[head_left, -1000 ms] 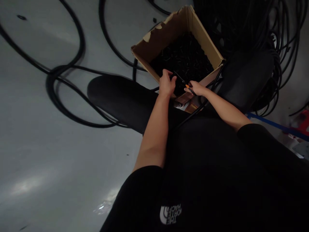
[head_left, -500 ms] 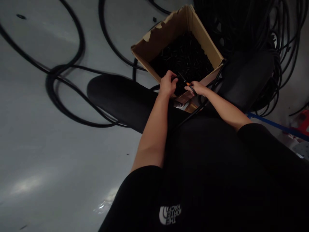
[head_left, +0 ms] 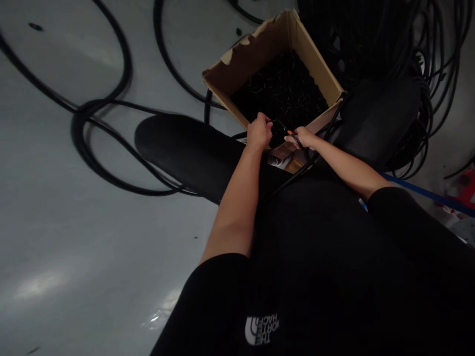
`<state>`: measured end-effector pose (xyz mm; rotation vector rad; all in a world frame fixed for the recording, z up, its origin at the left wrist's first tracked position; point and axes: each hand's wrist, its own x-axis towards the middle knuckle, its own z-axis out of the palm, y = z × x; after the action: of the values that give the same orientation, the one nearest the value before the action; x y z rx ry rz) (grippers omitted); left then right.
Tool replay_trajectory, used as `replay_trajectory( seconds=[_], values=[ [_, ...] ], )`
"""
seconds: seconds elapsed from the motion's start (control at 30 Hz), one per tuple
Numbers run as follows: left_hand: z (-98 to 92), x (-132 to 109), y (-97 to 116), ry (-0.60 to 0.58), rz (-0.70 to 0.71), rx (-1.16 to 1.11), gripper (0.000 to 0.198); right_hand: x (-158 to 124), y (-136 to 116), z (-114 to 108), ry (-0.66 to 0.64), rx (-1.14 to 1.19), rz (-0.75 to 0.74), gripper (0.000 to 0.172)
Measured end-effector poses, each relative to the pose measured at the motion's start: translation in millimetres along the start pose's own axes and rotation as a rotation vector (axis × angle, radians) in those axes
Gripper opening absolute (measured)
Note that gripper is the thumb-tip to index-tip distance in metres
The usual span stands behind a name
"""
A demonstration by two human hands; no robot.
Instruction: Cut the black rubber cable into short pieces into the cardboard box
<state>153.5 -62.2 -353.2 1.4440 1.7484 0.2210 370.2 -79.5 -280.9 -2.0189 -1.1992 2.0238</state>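
Note:
An open cardboard box (head_left: pixel 256 57) with torn flaps stands between my black-clad knees, filled with short black tube pieces (head_left: pixel 282 89). Over its near edge, my left hand (head_left: pixel 260 131) is curled around a black cable end (head_left: pixel 276 129). My right hand (head_left: pixel 304 137) grips a slim black tool with an orange part (head_left: pixel 290 132), its exact kind unclear. The two hands nearly touch, and the tool's tip reaches toward my left hand. Shadow and fingers hide what the cable end meets.
A heap of coiled black cable (head_left: pixel 371 34) rises behind the box at right. Loops of black cable (head_left: pixel 100 94) lie across the grey floor (head_left: pixel 92 247) at left. A blue strip (head_left: pixel 426 194) and a red object (head_left: pixel 466 190) sit at far right.
The tool has swung from pointing up into the box to lying nearly level, its tip closer to my left hand. My hands have drawn slightly closer together.

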Motion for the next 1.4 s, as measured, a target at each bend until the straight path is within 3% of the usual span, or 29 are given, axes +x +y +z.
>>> replay_trajectory(
  seconds=[0.17,0.37,0.57,0.97,1.27,1.4],
  values=[
    [-0.3,0.5,0.9,0.022,0.019,-0.065,0.035,1.5,-3.6,-0.2,-0.041,0.097,0.065,0.042],
    [-1.6,3.3,-3.3,0.086,0.024,-0.094,0.037,10.1,1.5,4.3,-0.126,0.066,0.077,0.036],
    [2.1,3.9,-3.3,0.018,0.058,-0.054,0.035,8.5,0.5,5.0,-0.105,0.045,0.033,0.046],
    [7.4,11.2,-16.5,0.078,0.074,-0.027,0.035,11.8,1.5,-6.1,0.033,0.1,-0.034,0.043],
    [1.7,2.4,-3.6,0.005,0.03,0.06,0.039,13.5,1.1,-2.6,0.013,0.123,-0.004,0.042],
    [5.2,1.0,-4.1,0.009,0.007,0.052,0.031,4.7,-3.3,-0.1,0.049,0.084,0.021,0.04]
  ],
)
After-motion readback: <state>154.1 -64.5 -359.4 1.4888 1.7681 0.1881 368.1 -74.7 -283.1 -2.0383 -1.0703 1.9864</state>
